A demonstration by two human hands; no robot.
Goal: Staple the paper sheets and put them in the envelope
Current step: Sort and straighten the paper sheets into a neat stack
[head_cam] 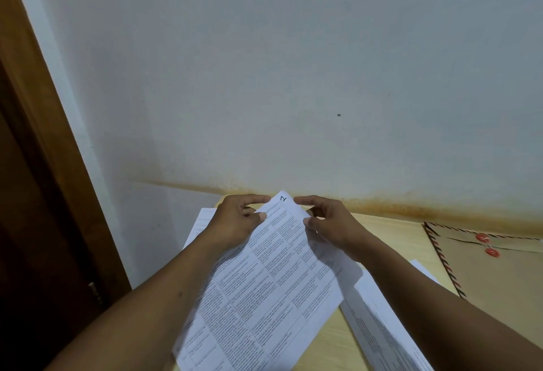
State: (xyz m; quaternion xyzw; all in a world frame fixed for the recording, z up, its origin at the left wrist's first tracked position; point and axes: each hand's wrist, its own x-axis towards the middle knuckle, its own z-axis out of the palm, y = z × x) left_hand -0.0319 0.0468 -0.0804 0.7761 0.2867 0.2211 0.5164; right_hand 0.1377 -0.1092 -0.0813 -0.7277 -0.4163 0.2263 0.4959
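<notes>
Both hands hold printed paper sheets (pixel 264 291), covered in tables of small text, tilted above a light wooden table (pixel 390 232). My left hand (pixel 238 220) pinches the far corner from the left, and my right hand (pixel 329 223) pinches it from the right. A handwritten mark sits on that corner. A brown envelope (pixel 499 270) with a striped border and red string buttons lies flat at the table's right side. No stapler is in view.
More printed sheets (pixel 385 320) lie on the table under my right forearm, and another sheet (pixel 199 220) lies beneath my left hand. A pale wall (pixel 293 76) rises just behind the table. A dark wooden door frame (pixel 38 165) stands at the left.
</notes>
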